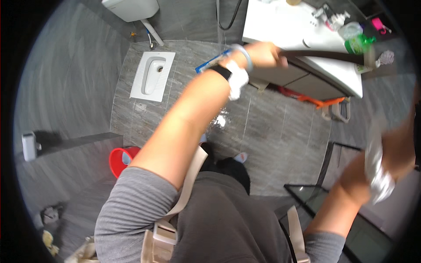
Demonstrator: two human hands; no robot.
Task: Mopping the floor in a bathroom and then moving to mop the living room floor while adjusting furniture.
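My left hand [265, 55] is stretched out ahead at the sink counter, its fingers closed round one end of a long dark handle [324, 54]. The handle runs to the right over the counter and ends in a blurred beige part. A pale bracelet, a black band and a bunched white wrap [237, 80] are on my left wrist. Smeared by motion, my right hand [399, 147] is at the far right edge, and its fingers cannot be made out. Shiny white material [378, 168] wraps my right wrist.
The white sink counter [280, 26] holds a green bottle [359, 44] and a pump bottle [337, 21]. An orange object [324, 103] lies below. A squat toilet [153, 75] is set in the wet tiled floor. A red bucket [117, 163] stands left, a glass-panelled black frame [307, 193] right.
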